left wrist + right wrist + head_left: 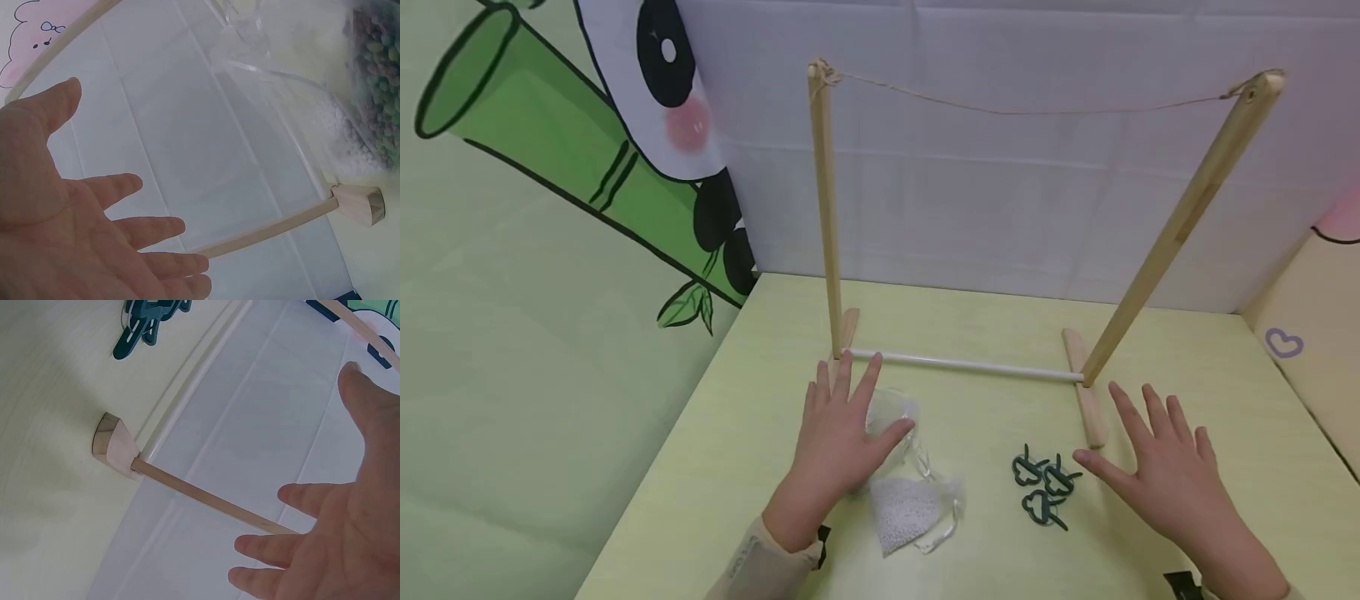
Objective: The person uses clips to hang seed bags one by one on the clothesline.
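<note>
My left hand (pixel 841 442) is held with fingers spread above the table, holding nothing. Partly hidden beneath it is a sheer drawstring bag (pixel 891 407). Closer to me lies another drawstring bag (pixel 906 510) filled with small white beads. The left wrist view shows green and brown pebble-like pieces (pixel 380 84) inside one of the bags. My right hand (pixel 1176 475), fingers also apart and holding nothing, hovers right of three dark green clips (pixel 1045 485). Part of the clips (pixel 144 322) appears at the top of the right wrist view.
Behind the hands stands a frame with a left wooden post (pixel 826 208), a leaning right post (pixel 1183 225) and a sagging string (pixel 1000 112) between their tops. A white rod (pixel 970 364) joins the wooden feet (pixel 1084 392). Printed cloth (pixel 962 192) hangs behind the table.
</note>
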Demonstrator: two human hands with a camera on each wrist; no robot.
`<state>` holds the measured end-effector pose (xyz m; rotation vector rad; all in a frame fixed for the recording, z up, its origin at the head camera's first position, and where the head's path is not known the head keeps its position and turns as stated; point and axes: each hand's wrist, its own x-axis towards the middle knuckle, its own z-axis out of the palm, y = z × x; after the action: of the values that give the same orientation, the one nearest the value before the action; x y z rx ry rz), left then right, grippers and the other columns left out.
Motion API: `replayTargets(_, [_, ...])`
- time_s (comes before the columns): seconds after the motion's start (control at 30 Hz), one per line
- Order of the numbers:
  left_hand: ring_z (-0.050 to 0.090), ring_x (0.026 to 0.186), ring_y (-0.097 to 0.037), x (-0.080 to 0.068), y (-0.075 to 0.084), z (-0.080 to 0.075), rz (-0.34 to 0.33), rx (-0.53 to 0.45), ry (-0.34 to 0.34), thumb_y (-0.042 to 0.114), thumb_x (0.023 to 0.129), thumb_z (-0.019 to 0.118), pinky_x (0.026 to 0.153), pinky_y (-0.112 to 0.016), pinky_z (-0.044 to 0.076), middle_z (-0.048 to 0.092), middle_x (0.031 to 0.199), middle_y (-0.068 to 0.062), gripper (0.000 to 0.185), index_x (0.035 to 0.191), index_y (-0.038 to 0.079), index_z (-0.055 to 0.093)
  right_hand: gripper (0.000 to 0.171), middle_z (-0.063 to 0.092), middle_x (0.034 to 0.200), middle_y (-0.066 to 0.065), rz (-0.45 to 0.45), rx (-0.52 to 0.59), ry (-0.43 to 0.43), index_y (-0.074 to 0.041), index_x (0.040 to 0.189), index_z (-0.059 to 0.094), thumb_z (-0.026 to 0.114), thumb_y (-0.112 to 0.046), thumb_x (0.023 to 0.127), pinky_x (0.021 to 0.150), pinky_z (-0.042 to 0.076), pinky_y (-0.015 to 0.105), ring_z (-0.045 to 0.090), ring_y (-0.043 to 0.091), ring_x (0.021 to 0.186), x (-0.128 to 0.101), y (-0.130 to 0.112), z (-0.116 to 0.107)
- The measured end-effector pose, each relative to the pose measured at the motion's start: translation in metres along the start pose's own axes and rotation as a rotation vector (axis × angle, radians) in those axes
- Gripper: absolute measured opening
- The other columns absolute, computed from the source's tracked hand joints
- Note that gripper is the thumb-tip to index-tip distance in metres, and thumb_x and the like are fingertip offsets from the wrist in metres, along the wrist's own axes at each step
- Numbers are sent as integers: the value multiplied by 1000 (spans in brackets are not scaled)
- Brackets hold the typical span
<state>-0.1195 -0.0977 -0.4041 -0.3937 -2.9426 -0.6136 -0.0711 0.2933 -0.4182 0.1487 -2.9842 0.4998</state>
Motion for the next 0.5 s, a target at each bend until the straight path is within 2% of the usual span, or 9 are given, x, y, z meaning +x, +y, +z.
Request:
replayTargets(0.23, [0,149,-49,1,9,6,25,-24,-20,67,92,60,116,-65,10,14,165,-23,90,163,23,27,102,17,158,36,-15,2,1,-17,165,14,66,-63,91,105,-1,79,5,57,145,-1,1,1])
replayTargets(0.5, [21,148,-43,1,17,11,96,-129,15,57,95,65,117,-60,17,29,158,-29,85,161,14,32,101,23,157,36,-67,72,21,-6,162,22,73,-55,89,110,4,74,8,54,147,0,1,0])
